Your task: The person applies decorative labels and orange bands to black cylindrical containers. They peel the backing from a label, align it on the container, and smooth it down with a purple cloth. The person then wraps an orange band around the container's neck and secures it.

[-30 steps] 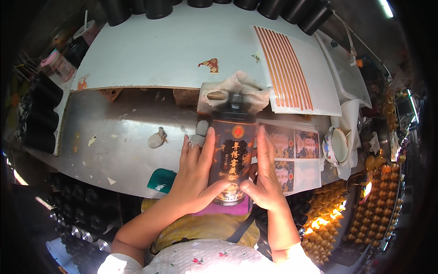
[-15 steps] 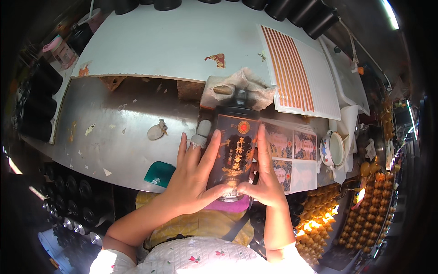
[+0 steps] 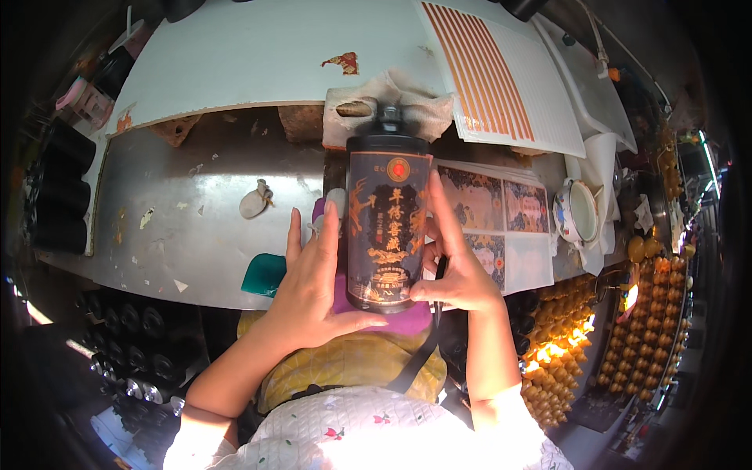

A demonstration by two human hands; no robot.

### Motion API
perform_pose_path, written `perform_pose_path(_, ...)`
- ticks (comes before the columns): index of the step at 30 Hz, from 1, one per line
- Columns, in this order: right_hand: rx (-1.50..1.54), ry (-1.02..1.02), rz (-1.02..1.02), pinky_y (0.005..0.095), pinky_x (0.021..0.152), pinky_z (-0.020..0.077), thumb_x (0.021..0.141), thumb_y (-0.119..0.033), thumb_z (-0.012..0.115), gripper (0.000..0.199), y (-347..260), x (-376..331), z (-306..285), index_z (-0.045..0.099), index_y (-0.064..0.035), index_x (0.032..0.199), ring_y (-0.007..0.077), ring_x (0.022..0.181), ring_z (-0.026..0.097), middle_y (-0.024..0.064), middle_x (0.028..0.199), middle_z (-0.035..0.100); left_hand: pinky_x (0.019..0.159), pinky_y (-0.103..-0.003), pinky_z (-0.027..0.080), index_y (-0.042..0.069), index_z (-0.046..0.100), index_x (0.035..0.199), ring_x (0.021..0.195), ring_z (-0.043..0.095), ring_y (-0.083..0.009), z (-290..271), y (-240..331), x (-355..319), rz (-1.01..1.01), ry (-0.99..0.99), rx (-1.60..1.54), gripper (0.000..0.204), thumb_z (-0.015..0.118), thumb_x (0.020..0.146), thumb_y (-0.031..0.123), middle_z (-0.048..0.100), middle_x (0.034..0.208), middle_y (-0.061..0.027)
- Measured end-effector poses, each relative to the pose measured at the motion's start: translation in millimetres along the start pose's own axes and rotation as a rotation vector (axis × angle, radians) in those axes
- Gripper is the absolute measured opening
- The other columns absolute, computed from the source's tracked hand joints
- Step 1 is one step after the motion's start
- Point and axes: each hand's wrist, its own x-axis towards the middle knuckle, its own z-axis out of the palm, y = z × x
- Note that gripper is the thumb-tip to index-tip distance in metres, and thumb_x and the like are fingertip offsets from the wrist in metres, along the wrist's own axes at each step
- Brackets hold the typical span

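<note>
A black bottle (image 3: 387, 227) with a dark neck and an orange-patterned label is upright in front of me, its label facing up toward my view. My right hand (image 3: 464, 276) grips its right side, thumb at the lower corner of the label and index finger stretched along the edge. On the other side, my left hand (image 3: 307, 286) is open, fingers spread and slightly apart from the bottle; its thumb points under the base. A purple cloth (image 3: 399, 319) lies beneath the bottle's base. Just beyond the neck sits a whitish cloth-covered block (image 3: 427, 110).
A green scraper (image 3: 263, 274) lies left of my hand, with a small tied pouch (image 3: 255, 200) farther out on the metal tabletop (image 3: 168, 243). At right are printed label sheets (image 3: 526, 208), a striped orange sheet (image 3: 486, 74) and an enamel bowl (image 3: 576, 211). Black bottles (image 3: 59, 184) stand left.
My left hand has come away from the bottle's side, and its thumb has left the label. My right hand still holds the bottle, with more fingers curled around its side. The view has shifted.
</note>
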Motion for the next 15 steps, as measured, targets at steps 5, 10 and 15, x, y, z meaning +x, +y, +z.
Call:
perform_pose_path(5, 0.011, -0.019, 0.000, 0.0212, 0.064, 0.0421, 0.062, -0.004, 0.087, 0.127, 2.6, -0.1, -6.6, 0.008, -0.0132, 0.161, 0.0116, 0.096, 0.051, 0.0086, 0.161, 0.027, 0.116, -0.066, 0.001, -0.009, -0.003, 0.154, 0.133, 0.045, -0.0421, 3.2, -4.1, 0.9, 0.015, -0.051, 0.012, 0.139, 0.083, 0.067, 0.057, 0.041, 0.146, -0.0273)
perform_pose_path(10, 0.065, -0.040, 0.011, 0.0206, 0.061, 0.0406, 0.066, -0.006, 0.086, 0.124, 3.8, 0.5, -11.5, 0.008, -0.0149, 0.161, 0.0109, 0.091, 0.051, 0.0074, 0.158, 0.030, 0.117, -0.065, -0.002, -0.008, -0.002, 0.154, 0.133, 0.045, -0.0421, 3.8, -5.9, 2.7, 0.006, -0.054, -0.006, 0.138, 0.082, 0.067, 0.057, 0.038, 0.150, -0.0257)
perform_pose_path(15, 0.058, -0.070, 0.001, 0.0206, 0.060, 0.0395, 0.070, -0.006, 0.084, 0.119, 0.3, -3.0, -11.7, 0.008, -0.0162, 0.161, 0.0103, 0.091, 0.051, 0.0066, 0.154, 0.034, 0.118, -0.062, -0.003, -0.007, -0.001, 0.155, 0.141, 0.035, -0.0437, 6.0, -8.2, 1.4, 0.002, -0.052, -0.014, 0.136, 0.081, 0.068, 0.058, 0.032, 0.154, -0.0272)
